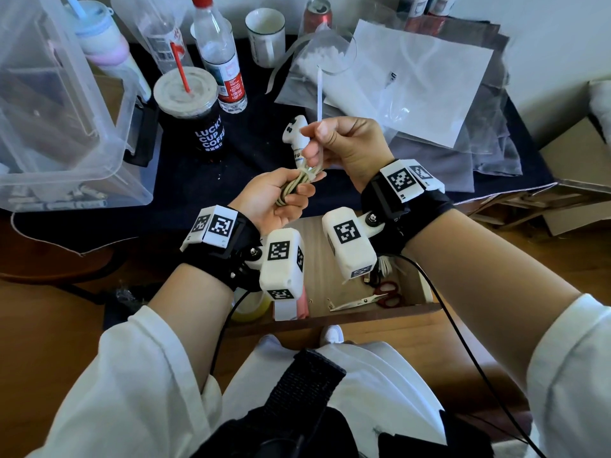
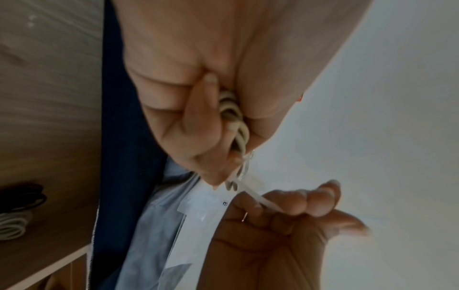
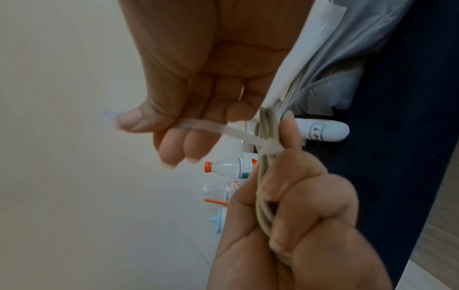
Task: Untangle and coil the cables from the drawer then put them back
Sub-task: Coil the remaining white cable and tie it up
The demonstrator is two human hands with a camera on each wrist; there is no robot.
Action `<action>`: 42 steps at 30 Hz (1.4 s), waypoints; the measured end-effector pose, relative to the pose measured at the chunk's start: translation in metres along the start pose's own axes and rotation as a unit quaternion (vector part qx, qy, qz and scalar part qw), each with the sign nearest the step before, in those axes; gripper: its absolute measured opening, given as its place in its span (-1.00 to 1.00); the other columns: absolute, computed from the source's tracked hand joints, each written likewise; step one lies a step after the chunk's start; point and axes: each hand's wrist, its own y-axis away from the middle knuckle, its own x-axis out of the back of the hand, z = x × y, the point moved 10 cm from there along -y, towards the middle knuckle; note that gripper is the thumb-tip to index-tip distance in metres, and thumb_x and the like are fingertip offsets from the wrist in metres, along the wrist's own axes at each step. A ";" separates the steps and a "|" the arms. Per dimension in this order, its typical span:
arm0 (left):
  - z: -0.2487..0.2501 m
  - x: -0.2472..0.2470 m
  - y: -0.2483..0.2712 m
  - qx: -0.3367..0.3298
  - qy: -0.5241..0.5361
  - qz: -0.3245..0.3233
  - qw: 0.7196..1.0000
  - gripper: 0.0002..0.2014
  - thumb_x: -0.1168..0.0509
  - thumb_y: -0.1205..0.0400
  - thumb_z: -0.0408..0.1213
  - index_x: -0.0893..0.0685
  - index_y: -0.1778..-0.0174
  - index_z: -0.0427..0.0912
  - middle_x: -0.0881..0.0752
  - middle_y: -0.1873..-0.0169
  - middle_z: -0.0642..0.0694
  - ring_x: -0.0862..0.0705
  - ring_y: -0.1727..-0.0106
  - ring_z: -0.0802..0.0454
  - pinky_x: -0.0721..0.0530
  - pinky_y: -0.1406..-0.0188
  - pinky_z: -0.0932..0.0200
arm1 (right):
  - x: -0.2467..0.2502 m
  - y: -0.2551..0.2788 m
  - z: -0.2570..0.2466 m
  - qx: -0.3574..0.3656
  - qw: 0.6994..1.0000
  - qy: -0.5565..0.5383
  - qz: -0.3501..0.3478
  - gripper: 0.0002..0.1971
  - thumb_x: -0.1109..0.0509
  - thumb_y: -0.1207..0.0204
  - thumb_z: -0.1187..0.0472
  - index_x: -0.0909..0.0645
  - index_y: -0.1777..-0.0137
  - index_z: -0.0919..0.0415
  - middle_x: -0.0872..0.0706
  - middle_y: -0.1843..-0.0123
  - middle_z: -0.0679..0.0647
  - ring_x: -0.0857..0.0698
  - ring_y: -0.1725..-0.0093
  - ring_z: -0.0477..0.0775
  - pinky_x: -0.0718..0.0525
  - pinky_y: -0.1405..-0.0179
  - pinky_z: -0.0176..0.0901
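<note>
The coiled beige cable (image 1: 292, 188) is gripped in the left hand (image 1: 277, 200) above the open drawer (image 1: 360, 312). A white zip tie (image 1: 319, 94) is looped round the bundle, its tail pinched by the right hand (image 1: 344, 147). The tail should probably be drawn steadily while the coil is kept compact. The tie's head is partly hidden by fingers; the drawer's contents are largely blocked by the wrists.

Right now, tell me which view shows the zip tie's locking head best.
The right wrist view: the zip tie head sits sharp against the coiled cable. The head view shows mostly its raised tail; the left wrist view shows only the strap, its head hidden by fingers.
</note>
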 end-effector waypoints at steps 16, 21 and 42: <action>0.027 0.016 0.002 -0.132 -0.174 0.057 0.974 -0.78 -0.03 -0.74 -0.28 -0.60 -0.04 -0.14 -0.44 0.54 0.08 -0.23 0.61 0.26 -0.08 0.73 0.46 | 0.016 0.004 0.029 -0.157 0.983 0.085 0.032 -0.74 -0.47 -0.45 0.11 -0.61 0.43 0.17 -0.46 0.71 -0.05 -0.63 0.58 -0.08 -0.35 0.57 -0.28; 0.033 0.017 0.006 -0.150 -0.206 0.061 0.965 -0.77 -0.05 -0.73 -0.31 -0.63 -0.05 -0.12 -0.44 0.54 0.07 -0.24 0.60 0.26 -0.04 0.68 0.42 | 0.023 0.005 0.033 -0.173 0.978 0.108 0.042 -0.84 -0.49 -0.43 0.17 -0.68 0.35 0.16 -0.49 0.67 -0.08 -0.66 0.52 -0.11 -0.47 0.58 -0.34; 0.030 0.008 0.008 -0.138 -0.274 0.038 0.951 -0.82 -0.12 -0.71 -0.30 -0.63 0.07 -0.16 -0.42 0.60 0.10 -0.19 0.62 0.25 -0.05 0.69 0.42 | 0.015 0.005 0.030 -0.146 0.970 0.192 -0.020 -0.83 -0.49 -0.43 0.32 -0.60 0.35 0.24 -0.66 0.51 -0.01 -0.65 0.56 -0.18 -0.66 0.56 -0.35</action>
